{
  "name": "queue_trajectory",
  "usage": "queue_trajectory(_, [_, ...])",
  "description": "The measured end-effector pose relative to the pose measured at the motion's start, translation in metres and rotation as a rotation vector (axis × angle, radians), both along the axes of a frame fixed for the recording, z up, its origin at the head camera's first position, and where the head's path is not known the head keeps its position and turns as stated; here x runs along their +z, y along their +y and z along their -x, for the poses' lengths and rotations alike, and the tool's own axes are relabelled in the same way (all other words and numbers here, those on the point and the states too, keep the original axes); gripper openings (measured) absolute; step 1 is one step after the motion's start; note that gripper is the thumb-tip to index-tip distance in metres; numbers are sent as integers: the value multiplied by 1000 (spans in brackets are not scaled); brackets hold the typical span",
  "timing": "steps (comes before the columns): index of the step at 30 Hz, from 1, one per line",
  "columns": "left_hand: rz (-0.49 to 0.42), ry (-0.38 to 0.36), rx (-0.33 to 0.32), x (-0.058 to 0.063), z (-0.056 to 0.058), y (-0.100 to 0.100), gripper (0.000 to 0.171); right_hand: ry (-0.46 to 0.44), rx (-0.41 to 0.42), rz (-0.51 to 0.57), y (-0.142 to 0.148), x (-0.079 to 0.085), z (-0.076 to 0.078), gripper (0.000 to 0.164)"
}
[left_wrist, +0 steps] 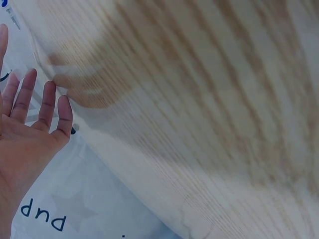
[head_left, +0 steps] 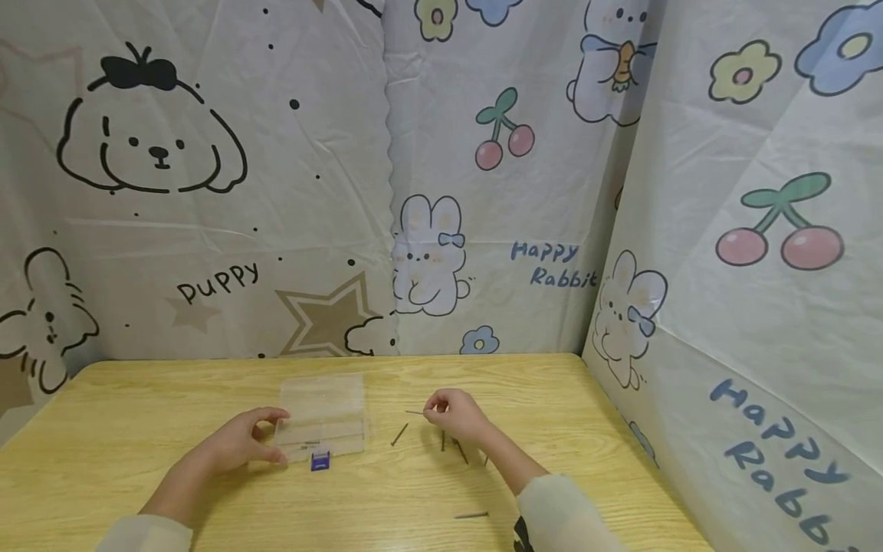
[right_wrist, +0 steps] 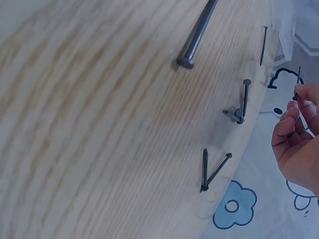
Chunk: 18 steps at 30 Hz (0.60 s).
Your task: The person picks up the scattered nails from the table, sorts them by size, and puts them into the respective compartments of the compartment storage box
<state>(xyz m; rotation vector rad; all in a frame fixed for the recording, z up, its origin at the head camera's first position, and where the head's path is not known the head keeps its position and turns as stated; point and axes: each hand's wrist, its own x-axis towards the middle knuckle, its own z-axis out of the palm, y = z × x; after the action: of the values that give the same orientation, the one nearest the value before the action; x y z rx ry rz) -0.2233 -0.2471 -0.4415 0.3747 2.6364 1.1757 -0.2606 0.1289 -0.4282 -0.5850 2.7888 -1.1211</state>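
Observation:
A clear plastic box [head_left: 321,395] with a blue latch [head_left: 320,461] lies with its lid raised at the back; a few small nails [head_left: 310,444] show inside. My left hand [head_left: 237,443] is at the box's left side, thumb and fingers spread near its edge. In the left wrist view the fingers [left_wrist: 47,104] are loosely extended. To the right of the box, my right hand [head_left: 457,414] pinches a thin nail [head_left: 414,412] between thumb and fingertips, above the table. The right wrist view shows this nail [right_wrist: 298,77] upright, with its head at the fingertips.
Loose nails lie about the wooden table [head_left: 386,498]: one [head_left: 399,435] between box and right hand, several [head_left: 461,452] under the right wrist, one [head_left: 471,515] nearer the front. A printed curtain [head_left: 331,192] stands behind the table and along its right side.

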Motion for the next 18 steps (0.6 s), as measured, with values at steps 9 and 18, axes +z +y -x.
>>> queue_trajectory(9, [-3, -9, -2, 1, -1, 0, 79, 10, 17, 5, -16, 1, -1, 9])
queue_trajectory(18, [3, -14, 4, 2, -1, 1, 78, -2, 57, 15, -31, -2, -3, 9])
